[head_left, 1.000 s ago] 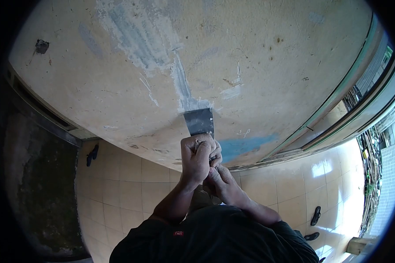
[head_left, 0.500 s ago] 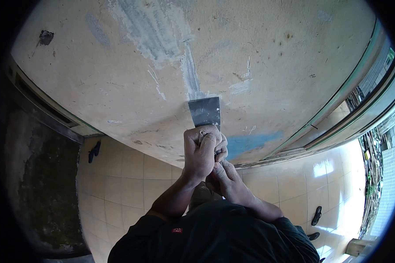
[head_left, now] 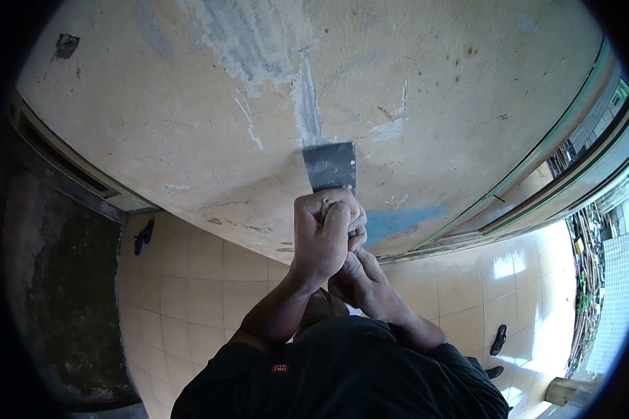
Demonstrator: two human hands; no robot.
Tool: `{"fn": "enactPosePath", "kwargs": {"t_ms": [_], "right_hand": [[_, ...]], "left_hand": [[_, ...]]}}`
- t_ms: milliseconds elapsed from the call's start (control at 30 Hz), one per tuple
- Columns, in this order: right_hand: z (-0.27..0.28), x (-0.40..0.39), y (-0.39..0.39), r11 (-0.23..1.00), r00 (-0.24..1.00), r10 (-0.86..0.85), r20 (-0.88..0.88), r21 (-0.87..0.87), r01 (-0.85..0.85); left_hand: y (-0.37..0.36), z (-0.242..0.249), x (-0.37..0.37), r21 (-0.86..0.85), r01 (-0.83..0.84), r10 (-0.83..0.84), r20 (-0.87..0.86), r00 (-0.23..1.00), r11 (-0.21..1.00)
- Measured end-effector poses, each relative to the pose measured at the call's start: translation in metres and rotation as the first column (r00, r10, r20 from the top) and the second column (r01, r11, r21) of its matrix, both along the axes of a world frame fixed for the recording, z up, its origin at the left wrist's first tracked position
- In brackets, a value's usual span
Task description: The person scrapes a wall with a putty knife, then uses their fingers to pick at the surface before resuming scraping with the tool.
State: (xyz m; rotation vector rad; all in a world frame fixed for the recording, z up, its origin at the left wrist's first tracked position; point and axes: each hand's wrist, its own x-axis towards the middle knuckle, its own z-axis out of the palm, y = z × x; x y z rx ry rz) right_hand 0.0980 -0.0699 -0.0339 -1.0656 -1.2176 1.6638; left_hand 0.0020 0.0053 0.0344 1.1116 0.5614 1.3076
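Observation:
A wide putty knife (head_left: 331, 166) is held blade up, its straight edge against the stained beige wall (head_left: 189, 140). My left hand (head_left: 325, 227) is closed in a fist around it just below the blade, hiding most of the handle. Lower and to the right, my right hand (head_left: 367, 279) is closed by the handle's lower end, where a small reddish bit shows between the hands. Pale dust coats the fingers. A narrow grey-white strip of filler (head_left: 306, 105) runs up the wall from the blade edge, joining a broad smeared filler patch (head_left: 248, 42).
A blue paint patch (head_left: 405, 222) marks the wall right of my hands. A dark hole (head_left: 67, 46) is at upper left. Below lies a tiled floor (head_left: 196, 293) with dark sandals (head_left: 498, 339) at right and more footwear (head_left: 144, 237) at left. A green-edged window frame (head_left: 531, 185) curves along the right.
The view has shifted slightly, so the wall marks sit higher in the picture. The blade and both hands are a little higher and farther right; the grip looks the same.

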Motion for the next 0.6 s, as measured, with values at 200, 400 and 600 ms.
{"fn": "enactPosePath", "kwargs": {"t_ms": [200,400,600], "right_hand": [[-0.017,-0.005,-0.003,0.993,0.998,-0.049,-0.047,-0.108,0.043],[0.000,-0.007,0.006,0.986,0.989,-0.011,-0.147,-0.163,-0.013],[0.020,-0.002,-0.005,0.870,0.896,-0.205,0.395,0.493,-0.019]], "left_hand": [[-0.003,-0.018,-0.007,-0.007,0.022,-0.023,-0.078,0.997,1.000],[-0.003,-0.021,-0.015,-0.001,0.064,-0.064,-0.039,0.997,0.998],[-0.013,-0.021,-0.054,-0.116,0.214,-0.218,-0.020,0.976,0.970]]}}
